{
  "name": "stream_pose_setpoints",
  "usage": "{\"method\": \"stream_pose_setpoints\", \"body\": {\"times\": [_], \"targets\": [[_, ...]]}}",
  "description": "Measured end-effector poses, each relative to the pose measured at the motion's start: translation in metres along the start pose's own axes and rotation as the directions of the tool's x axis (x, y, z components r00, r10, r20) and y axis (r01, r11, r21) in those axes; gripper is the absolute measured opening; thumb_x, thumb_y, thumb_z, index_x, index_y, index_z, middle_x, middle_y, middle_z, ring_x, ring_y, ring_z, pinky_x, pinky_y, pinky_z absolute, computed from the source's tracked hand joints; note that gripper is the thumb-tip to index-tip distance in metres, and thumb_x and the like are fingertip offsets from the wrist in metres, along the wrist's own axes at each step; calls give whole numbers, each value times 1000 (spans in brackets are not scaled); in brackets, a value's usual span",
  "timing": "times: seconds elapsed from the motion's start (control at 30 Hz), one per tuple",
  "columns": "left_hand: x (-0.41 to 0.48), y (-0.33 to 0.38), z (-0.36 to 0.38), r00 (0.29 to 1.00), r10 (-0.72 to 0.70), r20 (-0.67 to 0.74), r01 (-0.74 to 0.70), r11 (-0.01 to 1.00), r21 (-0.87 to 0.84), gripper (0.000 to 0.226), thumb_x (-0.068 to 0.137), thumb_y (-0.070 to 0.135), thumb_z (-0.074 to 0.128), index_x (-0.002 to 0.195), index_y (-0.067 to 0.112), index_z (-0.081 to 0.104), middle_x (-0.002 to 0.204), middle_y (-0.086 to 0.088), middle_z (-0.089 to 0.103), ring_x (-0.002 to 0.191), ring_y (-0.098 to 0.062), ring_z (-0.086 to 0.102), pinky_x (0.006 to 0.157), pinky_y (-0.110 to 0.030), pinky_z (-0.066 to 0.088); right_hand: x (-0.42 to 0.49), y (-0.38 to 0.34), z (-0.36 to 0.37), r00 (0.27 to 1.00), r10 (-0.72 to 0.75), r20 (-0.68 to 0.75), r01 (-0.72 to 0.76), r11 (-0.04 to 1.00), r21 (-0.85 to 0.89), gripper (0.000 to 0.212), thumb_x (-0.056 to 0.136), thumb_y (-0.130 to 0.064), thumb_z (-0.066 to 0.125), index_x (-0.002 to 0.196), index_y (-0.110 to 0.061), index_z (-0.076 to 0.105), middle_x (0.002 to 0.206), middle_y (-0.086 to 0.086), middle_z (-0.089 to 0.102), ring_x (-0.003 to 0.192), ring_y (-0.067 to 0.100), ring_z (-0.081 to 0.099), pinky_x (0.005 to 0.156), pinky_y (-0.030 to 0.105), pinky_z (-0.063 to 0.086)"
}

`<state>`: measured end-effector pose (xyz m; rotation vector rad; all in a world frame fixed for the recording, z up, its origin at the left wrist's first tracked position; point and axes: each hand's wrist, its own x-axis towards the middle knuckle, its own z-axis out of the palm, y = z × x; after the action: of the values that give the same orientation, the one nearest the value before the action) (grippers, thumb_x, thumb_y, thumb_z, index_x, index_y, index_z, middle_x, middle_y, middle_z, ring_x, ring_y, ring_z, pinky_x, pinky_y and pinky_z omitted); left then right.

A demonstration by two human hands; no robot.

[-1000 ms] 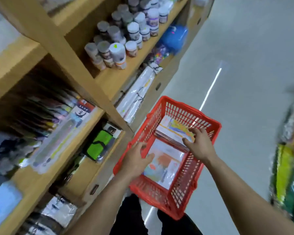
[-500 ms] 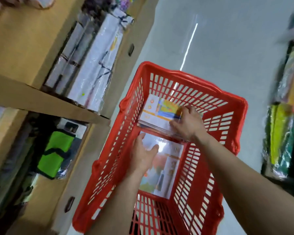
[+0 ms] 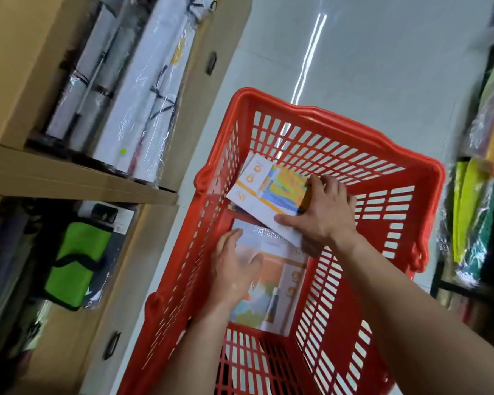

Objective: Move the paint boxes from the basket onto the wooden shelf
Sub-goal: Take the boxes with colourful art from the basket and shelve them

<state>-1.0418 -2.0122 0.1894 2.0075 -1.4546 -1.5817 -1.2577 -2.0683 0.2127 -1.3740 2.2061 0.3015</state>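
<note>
A red plastic basket (image 3: 334,132) stands on the floor below me. Two flat paint boxes lie inside it. The far one (image 3: 265,192) is white with a bright yellow and orange picture, and my right hand (image 3: 322,215) grips its right end, thumb across its near edge. The near box (image 3: 280,283) is wrapped in clear film with an orange and teal picture. My left hand (image 3: 234,269) lies on its left part with fingers spread and lightly bent. The wooden shelf (image 3: 77,178) runs along the left.
White film-wrapped rolls (image 3: 143,89) fill the shelf compartment at upper left. A green and black pouch (image 3: 74,263) sits in the compartment below. Coloured packets (image 3: 479,195) hang on a rack at the right. Pale floor (image 3: 382,67) stretches beyond the basket.
The view has dropped closer to the basket. My right hand has gone from reaching into the basket to holding the far box, and my left hand has moved from the rim onto the near box.
</note>
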Motion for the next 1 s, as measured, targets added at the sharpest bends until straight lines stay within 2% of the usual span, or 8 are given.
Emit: {"method": "stream_pose_setpoints", "body": {"times": [0.1, 0.2, 0.27, 0.4, 0.53, 0.73, 0.87, 1.0], "targets": [[-2, 7, 5, 999, -51, 17, 52, 991, -126, 64, 88, 18, 78, 146, 15, 51, 147, -2, 51, 135, -23, 51, 112, -44, 42, -1, -1, 5, 998, 1, 57, -3, 1000, 26, 122, 46, -97, 56, 141, -22, 41, 144, 9, 43, 138, 32, 36, 111, 56, 30], [-2, 18, 14, 993, -92, 77, 110, 956, -273, 70, 93, 20, 74, 154, 19, 40, 148, -3, 53, 134, -19, 52, 109, -39, 44, -3, 1, 12, 996, -14, 83, 6, 995, 96, 136, 45, -96, 59, 154, -20, 26, 162, 10, 25, 153, 30, 21, 119, 59, 22], [-1, 24, 20, 991, -72, 114, 107, 937, -333, 72, 95, 16, 72, 157, 21, 36, 151, -1, 52, 136, -16, 52, 111, -38, 45, 2, 1, 9, 995, 10, 100, -17, 997, 73, 148, 41, -100, 54, 158, -17, 18, 166, 9, 23, 154, 31, 21, 119, 60, 22], [0, 26, 26, 989, -31, 144, 86, 915, -394, 73, 98, 8, 68, 159, 26, 32, 149, -1, 58, 137, -15, 55, 112, -44, 46, 14, 2, 2, 984, 54, 167, -50, 998, -26, 145, 31, -106, 44, 148, -22, 36, 154, 12, 35, 145, 37, 31, 114, 62, 27], [2, 27, 31, 989, -3, 148, 64, 911, -408, 76, 96, 13, 64, 160, 30, 27, 150, 2, 56, 137, -13, 54, 115, -50, 43, 16, 5, 9, 969, 51, 242, -65, 997, 49, 142, 34, -105, 47, 149, -23, 32, 158, 14, 30, 148, 37, 28, 116, 64, 24], [6, 28, 37, 990, 21, 137, 33, 923, -383, 74, 99, 14, 62, 160, 32, 25, 143, 14, 56, 120, 19, 53, 104, -23, 48, 17, 4, 8, 975, 34, 220, -37, 999, 12, 141, 31, -106, 44, 144, -22, 40, 150, 8, 46, 142, 36, 40, 113, 62, 29], [8, 31, 36, 984, -14, 180, 88, 907, -412, 72, 101, 15, 60, 160, 33, 23, 144, 8, 58, 120, 2, 60, 100, -24, 51, 19, 3, -4, 967, 19, 255, -39, 996, 76, 131, 37, -100, 53, 141, -23, 46, 143, 10, 48, 137, 34, 46, 114, 62, 28], [9, 24, 36, 978, -33, 205, 124, 886, -447, 67, 103, 7, 56, 160, 25, 25, 136, 8, 62, 102, 17, 64, 79, -6, 50, 12, -1, -16, 960, -46, 277, 1, 987, 159, 109, 43, -88, 67, 127, -21, 47, 127, 2, 60, 114, 27, 61, 99, 52, 49]]}}
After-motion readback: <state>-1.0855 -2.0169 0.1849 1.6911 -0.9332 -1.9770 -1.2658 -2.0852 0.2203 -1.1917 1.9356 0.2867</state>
